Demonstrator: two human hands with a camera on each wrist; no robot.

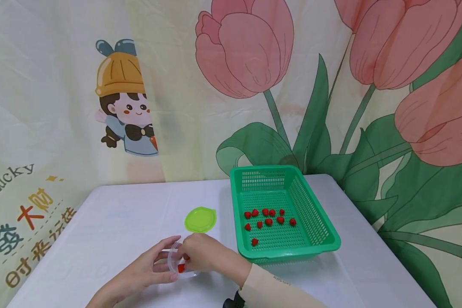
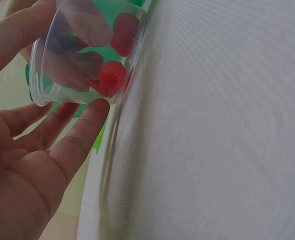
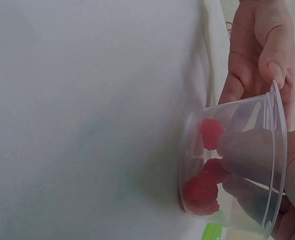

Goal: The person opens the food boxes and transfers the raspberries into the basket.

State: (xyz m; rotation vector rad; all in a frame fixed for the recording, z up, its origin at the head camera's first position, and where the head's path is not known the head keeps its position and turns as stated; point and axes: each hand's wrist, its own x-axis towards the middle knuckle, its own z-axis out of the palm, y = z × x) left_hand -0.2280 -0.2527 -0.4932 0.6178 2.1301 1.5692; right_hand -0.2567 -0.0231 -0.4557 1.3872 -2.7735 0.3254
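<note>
My left hand (image 1: 145,269) holds the side of a clear plastic cup (image 2: 62,97), thumb and fingers on opposite sides. The cup stands upright on the white table. From above, my right hand (image 1: 204,252) reaches in through the open top, its fingers visible through the wall. At those fingertips a raspberry (image 3: 215,170) appears pinched, though the cup wall blurs the contact. Other raspberries lie near the cup's bottom, one raspberry (image 3: 211,133) beside the fingers and another raspberry (image 3: 201,194) lower in that view.
A green basket (image 1: 332,239) stands to the right, with several raspberries (image 1: 268,222) spread over its floor. Behind the cup a lime-green lid (image 1: 200,219) lies flat on the white table (image 1: 138,214). A printed curtain (image 1: 177,85) hangs at the table's back edge.
</note>
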